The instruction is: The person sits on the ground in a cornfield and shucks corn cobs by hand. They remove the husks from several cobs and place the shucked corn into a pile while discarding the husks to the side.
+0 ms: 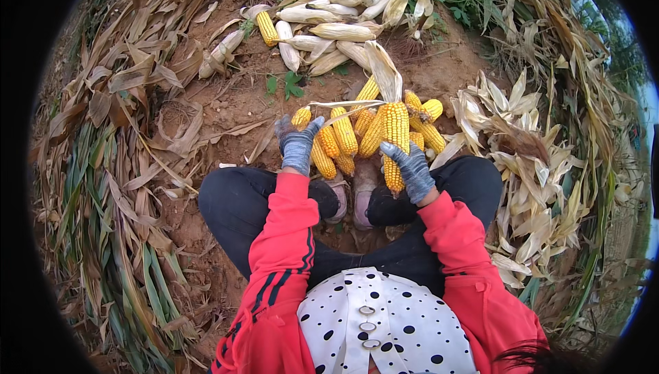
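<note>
My left hand (298, 139), in a grey knit glove, is at the left end of a pile of bare yellow corn cobs (344, 132), its fingers around a small cob (301, 118). My right hand (410, 168), gloved alike, grips a large yellow corn cob (395, 126) from its right side. Pale dry husk (386, 72) fans out from that cob's far end, and a thin husk strip stretches left from it towards my left hand. The pile lies on the soil just beyond my shoes. Part of it is hidden under the held cob.
Farther off lies a heap of corn ears in pale husks (329, 18), with a bare cob (267, 29) at its left. Loose husks (530, 188) are piled at the right. Dry corn stalks and leaves (113, 178) bank up on both sides of the reddish soil (226, 106).
</note>
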The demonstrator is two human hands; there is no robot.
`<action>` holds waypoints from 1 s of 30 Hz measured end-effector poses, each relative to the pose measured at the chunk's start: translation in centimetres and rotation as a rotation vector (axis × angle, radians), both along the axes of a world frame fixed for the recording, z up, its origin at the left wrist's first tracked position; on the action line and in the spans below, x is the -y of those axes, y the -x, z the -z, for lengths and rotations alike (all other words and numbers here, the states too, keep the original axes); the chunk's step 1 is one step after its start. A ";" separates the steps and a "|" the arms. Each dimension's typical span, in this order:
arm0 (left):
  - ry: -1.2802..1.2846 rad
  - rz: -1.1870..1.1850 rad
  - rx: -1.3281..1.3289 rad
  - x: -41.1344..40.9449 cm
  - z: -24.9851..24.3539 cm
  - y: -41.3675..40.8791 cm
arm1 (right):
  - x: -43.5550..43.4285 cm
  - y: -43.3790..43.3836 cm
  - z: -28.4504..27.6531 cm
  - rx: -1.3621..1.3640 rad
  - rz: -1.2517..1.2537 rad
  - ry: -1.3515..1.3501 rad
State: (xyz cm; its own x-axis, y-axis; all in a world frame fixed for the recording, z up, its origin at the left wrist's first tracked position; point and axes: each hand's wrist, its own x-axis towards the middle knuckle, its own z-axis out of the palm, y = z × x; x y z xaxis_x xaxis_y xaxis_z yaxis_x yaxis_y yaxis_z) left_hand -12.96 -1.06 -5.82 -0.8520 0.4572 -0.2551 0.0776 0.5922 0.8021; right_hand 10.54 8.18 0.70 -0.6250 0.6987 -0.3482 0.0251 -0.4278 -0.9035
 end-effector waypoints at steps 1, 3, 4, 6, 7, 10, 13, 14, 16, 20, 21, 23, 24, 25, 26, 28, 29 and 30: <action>0.265 0.045 -0.316 -0.2 0.0 0.1 | -0.2 -0.1 0.3 0.008 0.026 -0.056; 0.339 0.068 -0.427 -0.9 -2.7 -1.6 | -0.5 -0.1 0.7 0.025 0.084 -0.168; 0.380 0.074 -0.485 -0.8 -4.6 -2.6 | -0.5 0.0 0.3 0.017 0.124 -0.149; 0.312 0.116 -0.567 -0.5 -5.6 -3.4 | -0.4 0.1 0.1 0.046 0.129 -0.195; 0.278 0.136 -0.607 -0.5 -5.8 -3.6 | -0.4 0.1 0.0 0.060 0.130 -0.219; -0.146 0.461 0.004 -1.5 -4.0 -5.0 | -0.1 0.6 1.3 0.084 0.129 -0.334; -0.527 0.502 0.509 -2.0 -3.6 -9.3 | 1.1 0.9 0.5 0.227 0.019 -0.546; -0.627 0.523 0.698 -2.1 -3.6 -10.4 | 1.5 0.8 0.1 0.317 -0.039 -0.665; -0.711 0.454 0.521 -2.4 -3.9 -11.1 | 1.6 0.3 0.3 0.339 -0.150 -0.848; -0.755 0.314 0.554 -1.9 -4.3 -10.8 | 0.1 0.3 -0.4 0.117 -0.228 -0.349; -0.789 0.312 0.578 -1.8 -4.8 -10.8 | -0.3 0.6 -0.8 0.058 -0.203 -0.359; -0.857 0.311 0.628 -1.6 -5.8 -10.9 | -0.8 1.1 -2.0 -0.058 -0.151 -0.379; -0.858 0.341 0.614 -1.6 -5.8 -11.0 | -1.4 1.3 -2.6 -0.107 -0.166 -0.316; -0.859 0.371 0.599 -1.6 -5.9 -11.0 | -1.9 1.6 -2.4 -0.277 -0.072 -0.130; -0.860 0.402 0.584 -1.5 -5.9 -11.1 | -2.8 1.7 -3.0 -0.289 -0.030 -0.105; -0.780 0.459 0.493 -1.4 -5.2 -11.3 | -3.9 2.4 -5.5 -0.326 0.019 -0.086; -0.723 0.492 0.422 -1.4 -4.1 -11.4 | -5.0 3.0 -5.4 -0.375 -0.071 -0.134; -0.668 0.527 0.352 -1.5 -2.8 -11.7 | -5.1 3.1 -5.6 -0.316 -0.040 -0.208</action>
State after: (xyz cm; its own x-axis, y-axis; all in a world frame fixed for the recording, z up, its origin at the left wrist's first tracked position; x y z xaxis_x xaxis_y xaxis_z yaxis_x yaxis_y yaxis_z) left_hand -1.26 0.44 -2.98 -0.4152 0.9097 -0.0038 -0.1079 -0.0451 0.9931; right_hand 7.39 13.29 6.32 -0.7071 0.7070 0.0127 -0.2554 -0.2386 -0.9369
